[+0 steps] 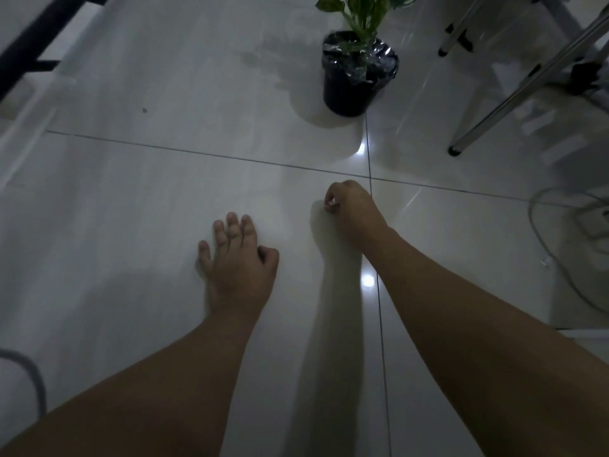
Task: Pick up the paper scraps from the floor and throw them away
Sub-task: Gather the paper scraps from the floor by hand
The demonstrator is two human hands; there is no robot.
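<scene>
tiny white paper scrap pinched in fingers

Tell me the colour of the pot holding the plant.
Black, with a shiny crinkled liner at its rim; the pot shows in the head view.

Your right hand was curled into a fist just above the floor, pinching a small white scrap between thumb and fingers. Your left hand lay palm down with its fingers spread, near the floor. Ahead of your right hand stood a black pot with a green plant, and metal legs slanted at the right.
</scene>
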